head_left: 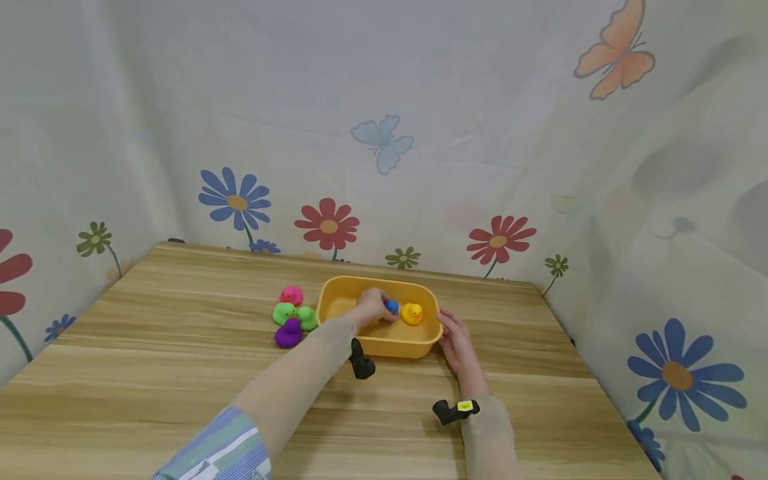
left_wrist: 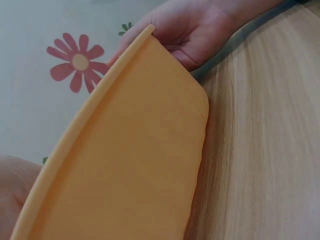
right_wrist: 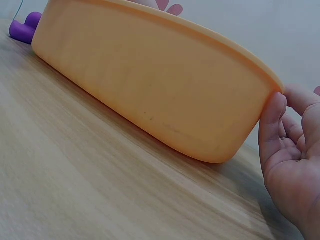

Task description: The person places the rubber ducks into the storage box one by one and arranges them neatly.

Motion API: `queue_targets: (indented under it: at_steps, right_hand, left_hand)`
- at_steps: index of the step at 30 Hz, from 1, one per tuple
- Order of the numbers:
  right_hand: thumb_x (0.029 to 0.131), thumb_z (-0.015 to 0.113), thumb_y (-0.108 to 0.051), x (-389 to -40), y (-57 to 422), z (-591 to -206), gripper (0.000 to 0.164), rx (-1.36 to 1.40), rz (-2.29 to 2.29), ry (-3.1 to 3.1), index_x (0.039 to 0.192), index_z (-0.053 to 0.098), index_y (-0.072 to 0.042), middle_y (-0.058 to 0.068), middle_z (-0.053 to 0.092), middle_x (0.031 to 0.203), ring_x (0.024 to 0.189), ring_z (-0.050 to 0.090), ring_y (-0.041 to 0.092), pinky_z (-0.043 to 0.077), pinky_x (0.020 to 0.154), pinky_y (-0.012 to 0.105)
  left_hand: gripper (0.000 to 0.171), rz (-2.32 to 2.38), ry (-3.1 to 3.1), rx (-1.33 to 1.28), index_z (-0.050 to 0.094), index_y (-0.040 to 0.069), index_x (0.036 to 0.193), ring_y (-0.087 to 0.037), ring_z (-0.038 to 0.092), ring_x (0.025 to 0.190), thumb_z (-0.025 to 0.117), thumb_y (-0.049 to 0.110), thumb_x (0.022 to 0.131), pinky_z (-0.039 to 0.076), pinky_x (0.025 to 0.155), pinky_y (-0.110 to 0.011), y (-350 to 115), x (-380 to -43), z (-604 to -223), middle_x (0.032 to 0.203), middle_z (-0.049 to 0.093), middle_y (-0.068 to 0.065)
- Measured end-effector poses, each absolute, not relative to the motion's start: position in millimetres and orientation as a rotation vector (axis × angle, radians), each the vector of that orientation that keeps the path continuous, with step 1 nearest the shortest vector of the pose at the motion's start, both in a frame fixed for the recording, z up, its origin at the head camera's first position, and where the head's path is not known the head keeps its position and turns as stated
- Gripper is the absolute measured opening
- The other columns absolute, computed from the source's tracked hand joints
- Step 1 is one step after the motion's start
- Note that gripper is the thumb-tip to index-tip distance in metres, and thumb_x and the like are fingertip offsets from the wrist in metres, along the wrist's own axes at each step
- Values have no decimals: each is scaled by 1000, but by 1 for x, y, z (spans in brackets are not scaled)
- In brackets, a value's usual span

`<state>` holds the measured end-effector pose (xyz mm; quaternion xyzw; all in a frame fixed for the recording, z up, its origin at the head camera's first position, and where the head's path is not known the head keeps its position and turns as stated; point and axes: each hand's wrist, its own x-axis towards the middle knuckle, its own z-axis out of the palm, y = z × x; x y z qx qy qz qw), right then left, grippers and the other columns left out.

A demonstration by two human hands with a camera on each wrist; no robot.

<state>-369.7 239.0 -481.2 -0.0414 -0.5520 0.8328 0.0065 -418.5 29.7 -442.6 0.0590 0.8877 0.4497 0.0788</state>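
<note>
A yellow-orange plastic basin (head_left: 390, 348) stands on the wooden table. My left hand (head_left: 372, 305) reaches over its near rim and pinches a blue rubber duck (head_left: 392, 307) low inside it. Beside that, a yellow rubber duck (head_left: 412, 314) sits in the basin. At the basin's right end, my right hand (head_left: 456, 340) holds the rim, its thumb (right_wrist: 273, 117) against the outer wall in the right wrist view. The left wrist view shows mostly the basin's outer wall (left_wrist: 135, 140), which hides most of the left hand and the blue duck.
Just left of the basin, a pink duck (head_left: 291, 296), two green ducks (head_left: 283, 313) and a purple duck (head_left: 289, 333) cluster on the wooden table (head_left: 180, 373). A white cloth (head_left: 270, 100) printed with flowers and butterflies hangs behind and beside the table.
</note>
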Motion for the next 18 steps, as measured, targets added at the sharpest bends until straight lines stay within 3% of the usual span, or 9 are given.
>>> queue_targets:
  at_steps: [9,14,18]
  right_hand:
    - [101,53,-11,-370,242,-482,44,-88,2606,-1749,138,39,7,-6,68,91,72,63,1,49,63,13]
    - [101,51,-10,-369,242,-479,42,-76,2630,-1744,138,39,6,-6,68,92,74,63,2,49,64,15]
    - [101,50,-10,-367,242,-477,40,-62,2616,-1763,137,40,7,-7,68,92,75,63,2,49,65,15]
  left_hand:
    - [46,1237,2703,279,69,3,116,-28,60,112,85,10,73,50,98,-37,21,-410,-427,122,66,-13]
    - [41,1237,2674,345,68,4,118,-29,59,114,80,13,80,50,97,-39,3,-407,-412,124,64,-14]
    - [40,1325,2613,425,65,-1,122,-33,57,119,75,11,85,48,101,-42,-17,-410,-404,126,63,-18]
